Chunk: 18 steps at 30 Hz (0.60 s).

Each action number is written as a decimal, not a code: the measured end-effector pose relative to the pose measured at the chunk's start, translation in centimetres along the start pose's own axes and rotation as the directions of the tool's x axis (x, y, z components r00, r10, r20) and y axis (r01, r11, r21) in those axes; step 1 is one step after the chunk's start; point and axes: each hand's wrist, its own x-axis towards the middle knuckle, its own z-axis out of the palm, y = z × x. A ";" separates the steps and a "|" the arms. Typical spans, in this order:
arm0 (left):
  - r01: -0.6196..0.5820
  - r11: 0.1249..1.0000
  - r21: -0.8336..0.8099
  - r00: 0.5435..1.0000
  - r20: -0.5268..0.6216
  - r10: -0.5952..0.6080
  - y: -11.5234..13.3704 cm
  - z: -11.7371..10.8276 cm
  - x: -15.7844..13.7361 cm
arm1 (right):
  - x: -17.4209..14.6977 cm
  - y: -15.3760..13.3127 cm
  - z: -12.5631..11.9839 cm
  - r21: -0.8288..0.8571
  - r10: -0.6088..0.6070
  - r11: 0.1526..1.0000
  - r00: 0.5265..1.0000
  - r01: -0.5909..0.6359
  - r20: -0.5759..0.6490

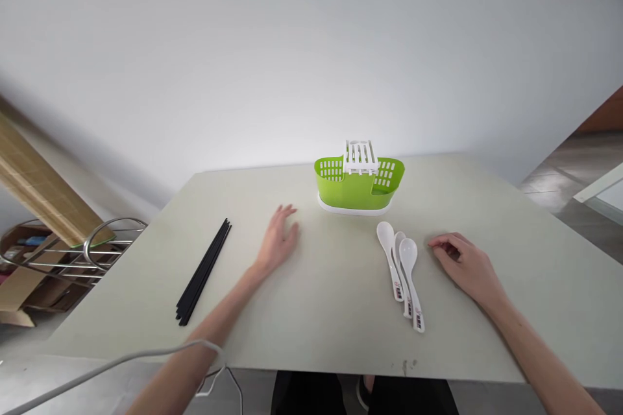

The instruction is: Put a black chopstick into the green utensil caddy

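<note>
the left hand (278,243) is over the pale, smooth counter (335,311), its fingers and thumb spread; well left of them lies a bundle of slim, straight black chopsticks (204,275). the right hand (470,266) has fingers curled toward the thumb (whether the tips meet, i cannot tell), just right of three glossy white long-handled spoons (411,282). beyond and between both hands' fingers stands a lime-green perforated plastic basket (355,193).

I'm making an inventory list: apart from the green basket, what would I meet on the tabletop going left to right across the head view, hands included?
Black chopsticks, left hand, white spoons, right hand.
</note>
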 end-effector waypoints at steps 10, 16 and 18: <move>0.152 0.904 0.400 0.957 0.170 -0.236 -12.2 -12.5 -5.5 | 0.0 -0.1 -0.1 0.001 0.000 1.000 1.000 0.000 0.020; 0.107 0.872 0.477 0.938 0.241 -0.247 -12.4 -11.5 -6.0 | 0.0 0.3 -0.1 -0.007 -0.001 1.000 1.000 0.002 0.028; 0.111 0.873 0.475 0.936 0.246 -0.253 -11.7 -10.6 -5.5 | 0.0 0.2 -0.1 -0.005 0.002 1.000 1.000 -0.002 0.025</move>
